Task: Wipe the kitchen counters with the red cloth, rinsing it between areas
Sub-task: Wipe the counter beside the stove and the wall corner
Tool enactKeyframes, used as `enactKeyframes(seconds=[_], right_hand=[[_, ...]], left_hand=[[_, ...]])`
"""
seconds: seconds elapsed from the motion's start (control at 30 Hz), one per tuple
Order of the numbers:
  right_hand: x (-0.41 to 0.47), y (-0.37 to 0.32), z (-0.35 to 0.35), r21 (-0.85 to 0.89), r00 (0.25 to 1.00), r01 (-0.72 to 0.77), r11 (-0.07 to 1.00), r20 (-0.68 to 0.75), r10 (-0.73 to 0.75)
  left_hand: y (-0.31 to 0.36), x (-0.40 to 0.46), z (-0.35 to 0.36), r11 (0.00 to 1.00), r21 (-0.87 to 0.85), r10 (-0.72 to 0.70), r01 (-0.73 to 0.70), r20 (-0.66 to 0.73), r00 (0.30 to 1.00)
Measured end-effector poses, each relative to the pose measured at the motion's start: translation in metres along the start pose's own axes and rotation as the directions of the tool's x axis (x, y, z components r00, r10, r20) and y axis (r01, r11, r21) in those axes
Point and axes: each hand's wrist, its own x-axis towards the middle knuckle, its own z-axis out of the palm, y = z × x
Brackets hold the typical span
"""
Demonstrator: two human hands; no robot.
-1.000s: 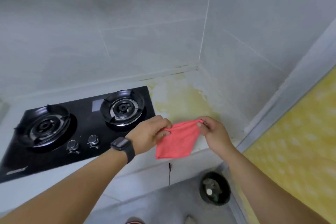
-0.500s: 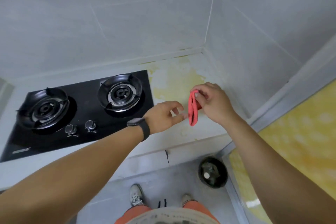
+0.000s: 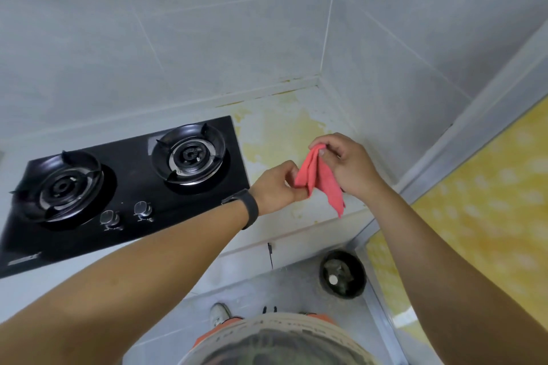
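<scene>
Head view: red cloth [image 3: 318,179] held up in the air, above the yellow-stained counter [image 3: 275,133] right of the black gas hob [image 3: 118,187], not touching it. Right hand [image 3: 347,166] pinching the top fold, fingers curled round it. Left hand [image 3: 277,188] pinching the lower left edge between thumb and fingertips. Loose corner dangling below. Risks, as a judgement: badly bunched cloth smearing rather than lifting stain; dangling corner snagging hob knobs [image 3: 127,215]; skipped rinse spreading grime.

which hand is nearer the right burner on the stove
Left. The left hand pinches the red cloth just right of the right burner, past the cooktop's edge. The right hand grips the cloth farther right, over the stained counter.
</scene>
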Motion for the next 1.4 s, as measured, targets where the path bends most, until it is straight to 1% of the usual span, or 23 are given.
enactKeyframes(seconds=[0.07,0.17,0.2,0.27,0.3,0.37,0.4,0.47,0.5,0.57,0.63,0.67,0.73,0.77,0.87,0.9,1.0,1.07,1.1,1.17,1.23,1.33,1.4], right_hand=[[-0.003,-0.002,0.006,-0.004,1.000,0.001,1.000,-0.018,-0.001],[-0.005,0.003,0.009,-0.072,1.000,0.029,0.997,0.007,-0.029],[-0.006,0.006,0.008,-0.117,0.999,0.032,0.993,0.017,-0.030],[-0.011,0.015,0.010,-0.185,0.999,0.001,0.983,0.039,0.006],[-0.014,0.019,0.012,-0.203,0.998,-0.020,0.979,0.054,0.032],[-0.019,0.025,0.019,-0.221,0.995,-0.056,0.974,0.068,0.072],[-0.020,0.029,0.023,-0.228,0.994,-0.071,0.971,0.062,0.088],[-0.021,0.035,0.026,-0.244,0.992,-0.107,0.964,0.035,0.119],[-0.022,0.038,0.026,-0.255,0.991,-0.119,0.960,0.022,0.129],[-0.023,0.041,0.025,-0.273,0.990,-0.134,0.953,0.007,0.141],[-0.022,0.042,0.025,-0.276,0.988,-0.147,0.950,-0.003,0.152],[-0.021,0.043,0.026,-0.280,0.988,-0.150,0.948,-0.004,0.155],[-0.019,0.045,0.027,-0.291,0.988,-0.156,0.944,-0.024,0.156],[-0.018,0.046,0.026,-0.289,0.987,-0.161,0.944,-0.046,0.154],[-0.013,0.046,0.026,-0.289,0.985,-0.169,0.942,-0.069,0.156],[-0.011,0.044,0.027,-0.290,0.985,-0.170,0.942,-0.070,0.156],[-0.010,0.039,0.031,-0.255,0.982,-0.190,0.948,-0.057,0.182],[-0.013,0.036,0.032,-0.217,0.980,-0.200,0.955,-0.048,0.194],[-0.015,0.036,0.032,-0.200,0.977,-0.215,0.956,-0.037,0.212],[-0.020,0.036,0.034,-0.157,0.968,-0.248,0.956,0.010,0.252],[-0.026,0.036,0.038,-0.115,0.959,-0.274,0.955,0.048,0.281],[-0.028,0.044,0.047,-0.091,0.946,-0.314,0.945,0.056,0.320],[-0.019,0.049,0.054,-0.109,0.944,-0.320,0.941,0.041,0.326]], left_hand=[[0.002,0.000,0.009,0.996,-0.016,-0.091,0.091,0.005,0.996],[-0.003,0.002,0.012,0.967,-0.106,-0.243,0.232,-0.107,0.964],[-0.005,0.002,0.008,0.958,-0.054,-0.287,0.282,-0.142,0.947],[-0.008,0.002,-0.006,0.910,0.228,-0.315,0.345,-0.161,0.935],[-0.008,0.003,-0.012,0.869,0.365,-0.308,0.335,-0.130,0.942],[-0.006,0.008,-0.020,0.789,0.570,-0.290,0.228,0.018,0.957],[-0.003,0.008,-0.021,0.755,0.636,-0.301,0.160,0.118,0.946],[0.005,0.005,-0.023,0.715,0.694,-0.376,0.086,0.277,0.885],[0.007,0.004,-0.026,0.700,0.710,-0.384,0.069,0.294,0.875],[0.005,0.004,-0.034,0.687,0.724,-0.288,0.052,0.206,0.935],[0.003,0.005,-0.044,0.728,0.675,-0.194,0.115,0.042,0.980],[0.001,0.007,-0.048,0.795,0.580,-0.215,0.175,0.000,0.977],[0.001,0.009,-0.055,0.908,0.318,-0.293,0.272,0.017,0.956],[0.002,0.010,-0.058,0.928,0.247,-0.287,0.278,0.002,0.958],[-0.001,0.013,-0.065,0.950,0.208,-0.207,0.231,-0.133,0.969],[-0.001,0.014,-0.067,0.959,0.168,-0.207,0.230,-0.142,0.968],[-0.001,0.012,-0.072,0.970,0.061,-0.228,0.234,-0.090,0.969],[-0.001,0.008,-0.076,0.974,0.128,-0.187,0.186,-0.008,0.982],[0.000,0.003,-0.078,0.969,0.171,-0.192,0.176,0.079,0.978],[-0.002,-0.005,-0.082,0.958,0.187,-0.261,0.216,0.263,0.929],[-0.007,-0.008,-0.085,0.951,0.142,-0.309,0.276,0.351,0.884],[-0.019,-0.004,-0.083,0.932,0.037,-0.353,0.361,0.325,0.877],[-0.024,0.003,-0.079,0.912,-0.108,-0.365,0.395,0.223,0.904]])
